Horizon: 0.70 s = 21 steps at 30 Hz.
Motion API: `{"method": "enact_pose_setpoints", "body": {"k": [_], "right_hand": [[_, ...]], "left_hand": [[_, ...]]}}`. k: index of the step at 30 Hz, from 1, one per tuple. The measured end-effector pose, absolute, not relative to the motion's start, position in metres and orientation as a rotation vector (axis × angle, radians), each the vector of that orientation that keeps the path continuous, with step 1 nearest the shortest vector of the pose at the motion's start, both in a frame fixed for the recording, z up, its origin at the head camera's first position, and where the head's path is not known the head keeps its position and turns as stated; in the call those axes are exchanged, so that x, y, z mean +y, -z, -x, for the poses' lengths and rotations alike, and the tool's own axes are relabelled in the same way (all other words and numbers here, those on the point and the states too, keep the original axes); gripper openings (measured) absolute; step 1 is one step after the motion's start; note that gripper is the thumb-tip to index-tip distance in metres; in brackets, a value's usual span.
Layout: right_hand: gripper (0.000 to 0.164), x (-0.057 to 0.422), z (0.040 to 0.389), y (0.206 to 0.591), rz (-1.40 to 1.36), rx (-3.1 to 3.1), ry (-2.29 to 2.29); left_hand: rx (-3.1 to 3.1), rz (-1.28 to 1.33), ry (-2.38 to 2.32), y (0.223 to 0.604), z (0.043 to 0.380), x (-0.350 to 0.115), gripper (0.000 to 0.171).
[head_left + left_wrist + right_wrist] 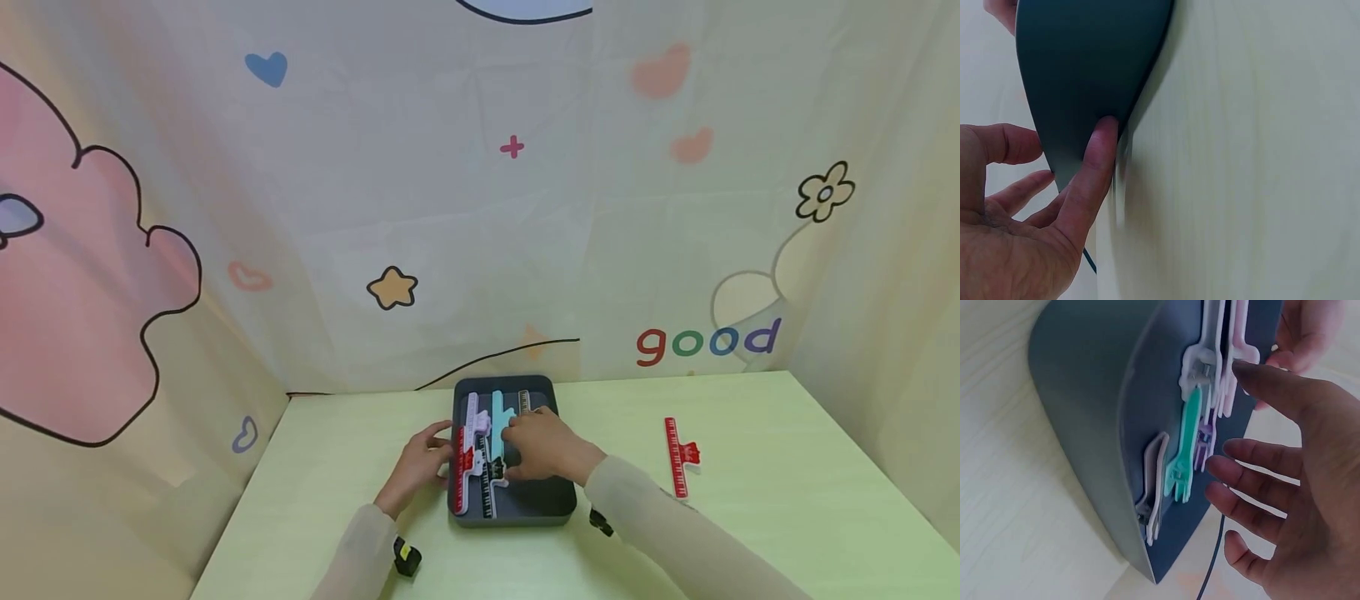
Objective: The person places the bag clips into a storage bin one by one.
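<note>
A dark grey tray (517, 522) holds several long clips with a piano-key pattern. At its left side lie a red clip (461, 479) and a lavender clip (471, 412); beside them are a black clip (487, 493) and a turquoise clip (497, 408). Another dark clip (524, 400) lies toward the back, partly covered. My left hand (416, 465) touches the tray's left wall from outside, its fingertips spread along the wall and rim. Over the tray, my right hand (546, 446) has its thumb by the black clip. In the right wrist view its fingers (1254, 478) are spread and grip nothing.
Right of the tray, a second red clip (677, 458) lies on the pale table (780, 483). A printed curtain (480, 208) hangs along the table's back edge. Dark wrist devices (407, 557) are worn on both wrists.
</note>
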State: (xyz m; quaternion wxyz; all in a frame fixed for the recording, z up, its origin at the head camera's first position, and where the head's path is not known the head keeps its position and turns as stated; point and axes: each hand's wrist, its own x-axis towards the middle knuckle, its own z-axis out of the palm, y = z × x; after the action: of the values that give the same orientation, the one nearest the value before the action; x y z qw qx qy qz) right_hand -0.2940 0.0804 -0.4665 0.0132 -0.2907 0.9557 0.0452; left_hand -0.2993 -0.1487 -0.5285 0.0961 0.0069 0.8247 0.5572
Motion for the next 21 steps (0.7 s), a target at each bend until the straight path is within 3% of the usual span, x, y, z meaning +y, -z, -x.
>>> {"method": "enact_pose_setpoints", "body": {"k": [21], "right_hand": [[0.060,0.140,0.282,0.443,0.852,3.071,0.066]], "left_hand": [[2.460,-0.011,-1.649,0.528,0.298,-0.147,0.054]]}}
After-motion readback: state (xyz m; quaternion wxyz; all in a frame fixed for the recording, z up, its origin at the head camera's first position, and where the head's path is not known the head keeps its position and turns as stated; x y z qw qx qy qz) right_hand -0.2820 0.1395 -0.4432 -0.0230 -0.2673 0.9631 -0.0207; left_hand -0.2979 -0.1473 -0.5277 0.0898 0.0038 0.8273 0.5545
